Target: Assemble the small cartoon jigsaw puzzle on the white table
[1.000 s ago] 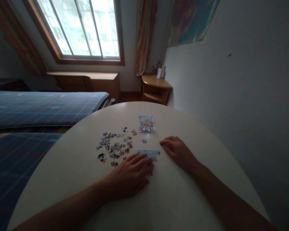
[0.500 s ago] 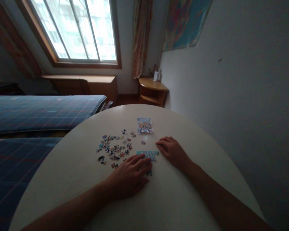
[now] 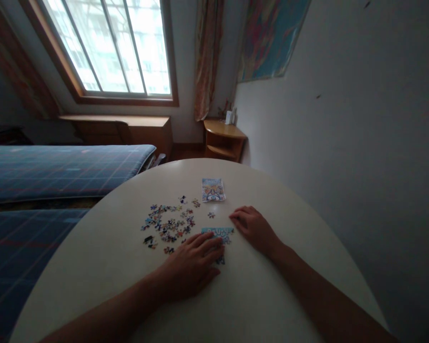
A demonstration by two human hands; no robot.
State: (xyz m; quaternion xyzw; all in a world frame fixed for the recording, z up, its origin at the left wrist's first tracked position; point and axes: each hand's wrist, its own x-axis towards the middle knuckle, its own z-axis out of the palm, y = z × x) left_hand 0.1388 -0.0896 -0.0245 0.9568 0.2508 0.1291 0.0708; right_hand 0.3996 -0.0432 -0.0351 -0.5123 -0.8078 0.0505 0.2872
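Observation:
My left hand (image 3: 196, 262) lies flat with spread fingers over a partly joined jigsaw puzzle (image 3: 219, 232), hiding much of it. The puzzle's light blue top edge with lettering shows beyond the fingers, and a small part sticks out below them. My right hand (image 3: 253, 226) rests on the table just right of the puzzle, thumb and forefinger tips drawn together, with nothing visible between them. One loose puzzle piece (image 3: 211, 215) lies above the puzzle. Many more loose puzzle pieces (image 3: 171, 228) are scattered left of it, some near my left hand.
A small printed picture sheet (image 3: 213, 189) lies towards the far side of the round white table (image 3: 271, 295). Left of the table is a bed with a plaid cover (image 3: 64, 171). A wall (image 3: 343, 157) stands at the right, with a wooden corner shelf (image 3: 223, 127) farther back.
The view has tilted up slightly, so the table sits a little lower in the picture. Both hands keep their places beside and over the puzzle.

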